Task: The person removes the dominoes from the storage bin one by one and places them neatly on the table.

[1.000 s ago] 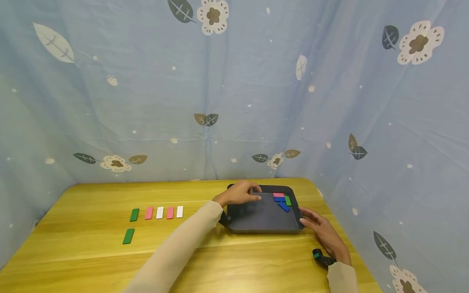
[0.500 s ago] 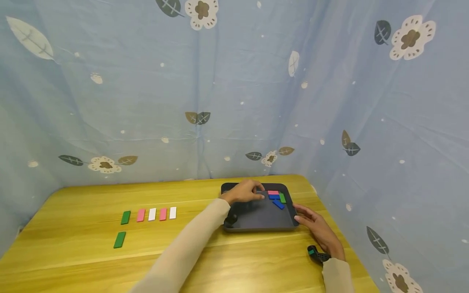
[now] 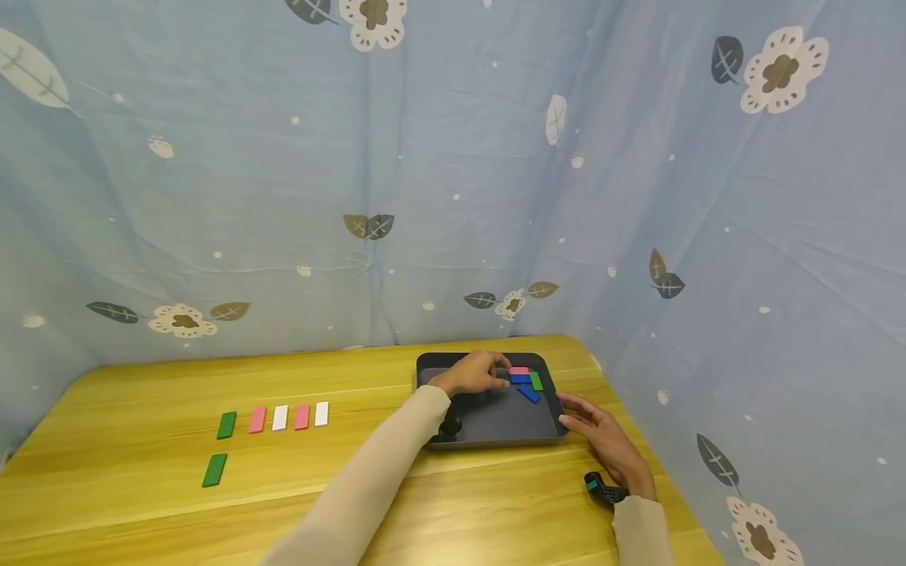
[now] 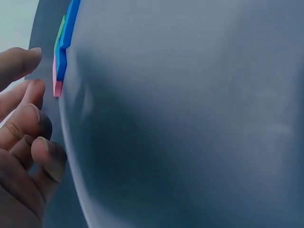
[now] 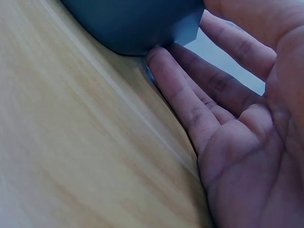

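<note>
My left hand [image 3: 476, 372] hovers over the dark grey tray [image 3: 502, 442], its fingers loosely bent. Between thumb and fingers nothing shows in the left wrist view. Just right of its fingertips, a pink block [image 3: 519, 370] lies against a blue block [image 3: 520, 379]. Beside these are a green block [image 3: 535, 381] and a slanted second blue block [image 3: 528, 393]; all are small flat rectangles. My right hand [image 3: 602, 436] is at the tray's right side. In the right wrist view its extended fingers [image 5: 171, 78] touch the tray's outer wall near the tabletop.
Out on the wooden table [image 3: 141, 503], left of the tray, stands a row with a green block [image 3: 226, 425], two pink ones [image 3: 258, 420] and two white ones [image 3: 281, 417]. Another green block [image 3: 215, 470] lies nearer. A patterned curtain [image 3: 425, 196] hangs behind and at the right.
The head view has turned slightly right, so everything shifts left. Relative to the tray, my left hand has moved right, closer to the pink and blue blocks. My right hand stays by the tray.
</note>
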{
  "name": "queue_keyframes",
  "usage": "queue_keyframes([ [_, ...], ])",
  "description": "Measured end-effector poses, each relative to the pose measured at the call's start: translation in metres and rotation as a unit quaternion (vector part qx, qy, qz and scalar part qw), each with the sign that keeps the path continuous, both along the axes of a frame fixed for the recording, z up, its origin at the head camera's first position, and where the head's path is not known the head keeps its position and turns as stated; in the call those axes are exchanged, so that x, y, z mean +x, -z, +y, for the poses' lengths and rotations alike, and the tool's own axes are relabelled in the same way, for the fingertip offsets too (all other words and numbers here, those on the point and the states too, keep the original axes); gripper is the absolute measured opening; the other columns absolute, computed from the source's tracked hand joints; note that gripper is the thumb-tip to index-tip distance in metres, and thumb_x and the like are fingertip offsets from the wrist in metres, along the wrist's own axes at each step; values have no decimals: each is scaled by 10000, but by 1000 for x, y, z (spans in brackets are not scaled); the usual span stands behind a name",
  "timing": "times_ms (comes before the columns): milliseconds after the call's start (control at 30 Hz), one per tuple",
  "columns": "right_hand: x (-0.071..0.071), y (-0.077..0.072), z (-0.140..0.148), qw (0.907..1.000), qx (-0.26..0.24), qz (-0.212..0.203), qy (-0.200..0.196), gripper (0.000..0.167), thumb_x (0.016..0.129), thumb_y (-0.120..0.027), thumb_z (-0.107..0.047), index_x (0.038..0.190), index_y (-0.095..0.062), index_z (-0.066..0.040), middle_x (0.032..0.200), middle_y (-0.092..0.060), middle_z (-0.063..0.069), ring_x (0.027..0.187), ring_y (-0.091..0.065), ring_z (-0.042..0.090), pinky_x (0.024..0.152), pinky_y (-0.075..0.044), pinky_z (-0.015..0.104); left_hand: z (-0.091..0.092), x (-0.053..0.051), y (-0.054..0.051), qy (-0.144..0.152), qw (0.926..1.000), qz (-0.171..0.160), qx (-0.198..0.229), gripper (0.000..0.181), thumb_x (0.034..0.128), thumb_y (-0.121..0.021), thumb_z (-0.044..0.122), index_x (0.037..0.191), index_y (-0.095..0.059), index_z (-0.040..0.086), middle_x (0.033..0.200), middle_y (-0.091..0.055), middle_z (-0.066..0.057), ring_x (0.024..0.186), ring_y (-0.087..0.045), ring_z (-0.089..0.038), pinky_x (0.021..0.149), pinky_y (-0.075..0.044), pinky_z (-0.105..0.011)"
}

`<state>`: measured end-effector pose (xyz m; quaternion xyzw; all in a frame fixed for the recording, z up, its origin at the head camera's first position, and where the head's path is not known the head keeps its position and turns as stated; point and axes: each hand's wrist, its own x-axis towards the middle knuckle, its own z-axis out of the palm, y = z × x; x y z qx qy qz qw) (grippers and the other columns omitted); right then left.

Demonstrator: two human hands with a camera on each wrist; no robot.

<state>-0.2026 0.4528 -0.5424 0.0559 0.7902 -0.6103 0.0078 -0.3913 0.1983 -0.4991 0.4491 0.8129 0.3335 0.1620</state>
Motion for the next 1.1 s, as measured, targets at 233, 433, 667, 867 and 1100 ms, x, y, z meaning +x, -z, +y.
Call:
queue_keyframes([
  [233, -2, 1, -1, 9999, -111, -56, 5, 574, 999, -705, -312, 1526, -507, -200, 1551, -451, 101, 1431, -415, 318, 1139, -363, 459, 9, 4, 8, 86, 9985, 274, -459, 544, 990, -720, 243, 1483, -553, 84, 891, -687, -5, 731, -597, -94, 701, -484, -269],
  [433, -1, 2, -1, 9999, -105, -83, 69, 561, 1004, -700, -297, 1524, -510, -206, 1550, -450, 91, 1429, -419, 311, 1144, -362, 466, 13, 11, 9, 45, 9965, 432, -716, 556, 987, -723, 257, 1490, -550, 95, 822, -636, 18, 687, -537, -108, 723, -442, -275],
  [667, -1, 1, -1, 9999, -138, -75, 67, 562, 997, -709, -304, 1519, -519, -215, 1550, -453, 80, 1428, -422, 301, 1133, -379, 425, 16, 13, 10, -112, 9957, 542, -747, 539, 990, -715, 248, 1486, -556, 109, 1225, -698, -49, 943, -641, -133, 881, -503, -330],
  [867, -2, 4, 2, 9999, -100, 35, 18, 566, 995, -712, -299, 1518, -519, -197, 1549, -457, 90, 1421, -430, 293, 1037, -430, 233, 18, 11, 14, -266, 9952, 598, -730, 451, 984, -724, 253, 1407, -617, 137, 1265, -680, -23, 1053, -646, -145, 944, -514, -357],
  [1100, -2, 4, 2, 10000, -41, 63, 6, 573, 1001, -704, -303, 1527, -508, -192, 1557, -447, 103, 1425, -426, 299, 1065, -419, 269, 17, 9, 14, -172, 9969, 492, -592, 177, 967, -751, 226, 1124, -695, 166, 909, -643, 49, 775, -581, -103, 750, -493, -291],
])
